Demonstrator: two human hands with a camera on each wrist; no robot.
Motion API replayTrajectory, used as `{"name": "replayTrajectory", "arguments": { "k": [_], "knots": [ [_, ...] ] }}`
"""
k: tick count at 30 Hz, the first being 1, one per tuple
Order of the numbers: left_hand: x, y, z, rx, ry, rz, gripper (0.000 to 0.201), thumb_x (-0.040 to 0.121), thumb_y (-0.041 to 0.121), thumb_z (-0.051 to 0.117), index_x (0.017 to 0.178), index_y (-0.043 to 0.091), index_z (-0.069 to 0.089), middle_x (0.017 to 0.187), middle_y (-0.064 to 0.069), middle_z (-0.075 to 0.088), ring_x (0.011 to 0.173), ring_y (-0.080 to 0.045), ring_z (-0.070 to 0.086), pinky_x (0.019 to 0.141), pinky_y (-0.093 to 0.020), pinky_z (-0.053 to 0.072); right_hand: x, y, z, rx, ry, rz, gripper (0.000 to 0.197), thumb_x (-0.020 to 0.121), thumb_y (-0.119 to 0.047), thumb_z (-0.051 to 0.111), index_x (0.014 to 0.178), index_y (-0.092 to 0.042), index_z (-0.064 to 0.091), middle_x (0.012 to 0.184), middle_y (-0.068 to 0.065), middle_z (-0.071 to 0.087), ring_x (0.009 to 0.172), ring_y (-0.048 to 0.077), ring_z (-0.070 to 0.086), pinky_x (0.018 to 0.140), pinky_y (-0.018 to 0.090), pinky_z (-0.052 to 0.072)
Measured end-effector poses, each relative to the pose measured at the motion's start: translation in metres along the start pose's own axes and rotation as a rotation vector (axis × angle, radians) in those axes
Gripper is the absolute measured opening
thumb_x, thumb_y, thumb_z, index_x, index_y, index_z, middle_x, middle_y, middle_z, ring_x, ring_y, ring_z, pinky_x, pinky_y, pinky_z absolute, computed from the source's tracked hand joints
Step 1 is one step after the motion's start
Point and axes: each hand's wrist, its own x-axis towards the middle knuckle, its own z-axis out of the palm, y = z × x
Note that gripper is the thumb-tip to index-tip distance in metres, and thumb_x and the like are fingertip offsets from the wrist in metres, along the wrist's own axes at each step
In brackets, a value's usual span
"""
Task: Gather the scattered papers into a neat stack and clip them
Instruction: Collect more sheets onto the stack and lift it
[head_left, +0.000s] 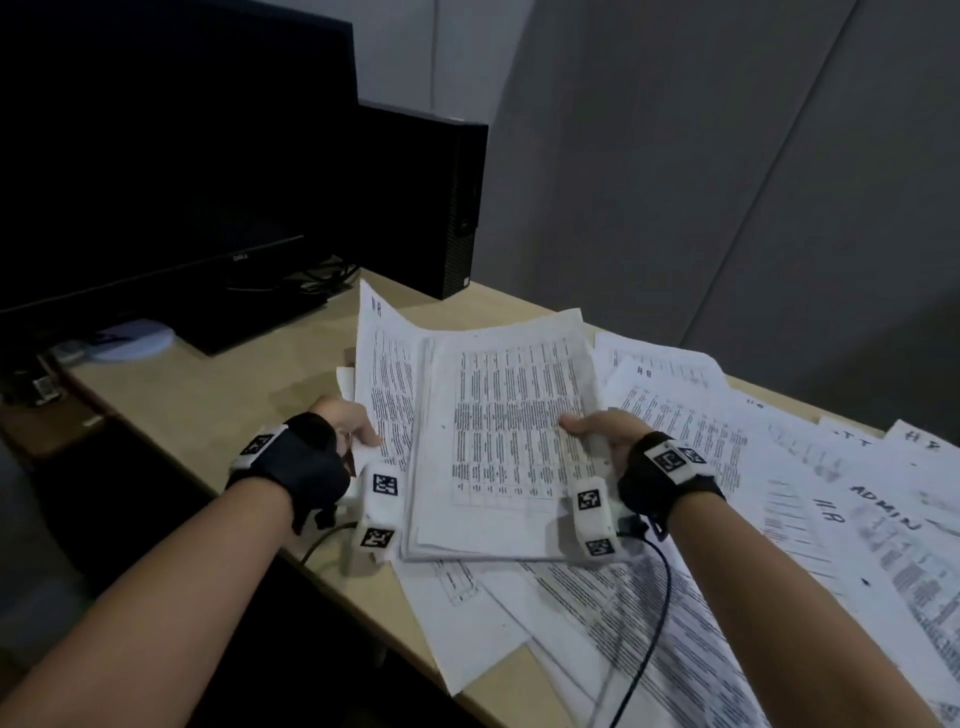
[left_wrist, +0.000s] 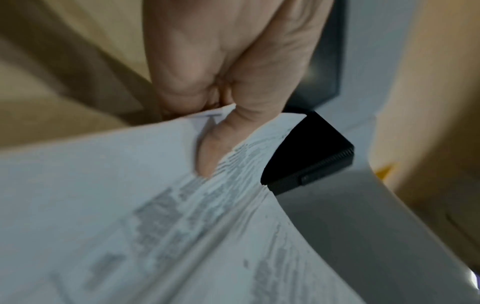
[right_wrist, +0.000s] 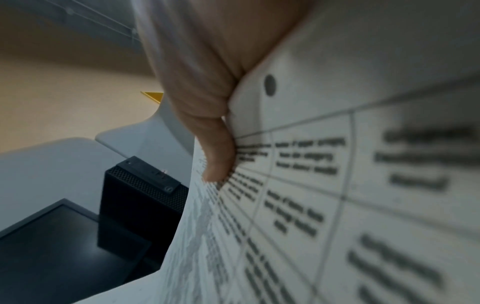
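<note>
A thick stack of printed papers (head_left: 498, 431) is lifted off the desk between both hands. My left hand (head_left: 353, 423) grips its left edge, where a loose sheet (head_left: 384, 358) sticks out and curls upward. The left wrist view shows the thumb pressed on top of the sheets (left_wrist: 155, 205). My right hand (head_left: 597, 426) pinches the stack's right edge, thumb on top; the right wrist view has the thumb on a printed table page (right_wrist: 337, 185). More papers (head_left: 753, 519) lie scattered on the desk to the right and beneath. No clip is visible.
A dark monitor (head_left: 156, 171) and a black computer tower (head_left: 431, 202) stand at the back left of the beige desk (head_left: 208, 395). A white round object (head_left: 137, 338) lies under the monitor. Cables hang from both wrists near the desk's front edge.
</note>
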Motion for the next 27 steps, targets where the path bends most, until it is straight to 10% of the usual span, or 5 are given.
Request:
{"name": "replayTrajectory", "arguments": {
  "k": [5,11,13,17,27],
  "knots": [
    [-0.005,-0.008,0.008,-0.314,-0.068,0.005,0.036,0.094,0.017,0.054,0.123,-0.004,0.050,0.124,-0.014,0.055,0.116,-0.029,0.052,0.092,-0.041,0.044,0.012,-0.015,0.029,0.063,0.019,-0.039,0.068,0.079,-0.023,0.070,0.134,0.005,0.040,0.139,0.018,0.046,0.128,0.034,0.041,0.108,0.045,0.033],
    [0.001,-0.018,0.007,-0.390,-0.038,-0.011,0.030,0.092,-0.011,0.029,0.075,-0.001,0.051,0.042,-0.008,0.055,0.049,-0.023,0.049,0.056,-0.035,0.048,0.018,-0.038,0.049,-0.057,-0.091,-0.083,0.060,0.077,-0.029,0.072,0.119,0.007,0.050,0.100,0.013,0.061,0.089,0.027,0.058,0.088,0.040,0.050],
    [-0.008,-0.013,0.005,-0.344,-0.062,-0.025,0.026,0.097,-0.004,0.031,0.097,-0.004,0.057,0.062,-0.015,0.069,0.065,-0.031,0.066,0.070,-0.043,0.052,0.016,-0.042,0.053,-0.140,-0.135,-0.067,0.043,0.080,-0.032,0.070,0.103,-0.001,0.051,0.080,0.007,0.056,0.070,0.021,0.053,0.071,0.037,0.051],
    [-0.019,-0.009,0.000,-0.481,-0.096,-0.092,0.040,0.103,0.010,0.024,0.139,0.001,0.038,0.143,-0.019,0.043,0.132,-0.034,0.041,0.111,-0.048,0.027,0.028,-0.042,0.053,-0.313,-0.128,-0.112,0.033,0.082,-0.034,0.067,0.090,-0.005,0.055,0.084,0.009,0.059,0.081,0.024,0.056,0.096,0.043,0.048],
    [-0.004,-0.001,-0.009,-0.629,-0.022,-0.025,0.039,0.103,0.011,0.026,0.139,-0.001,0.035,0.142,-0.020,0.045,0.129,-0.034,0.045,0.103,-0.048,0.034,0.004,-0.049,0.014,-0.381,-0.124,-0.107,0.013,0.088,-0.012,0.060,0.078,-0.014,0.052,0.083,0.004,0.055,0.077,0.017,0.055,0.087,0.035,0.050]
  ]
}}
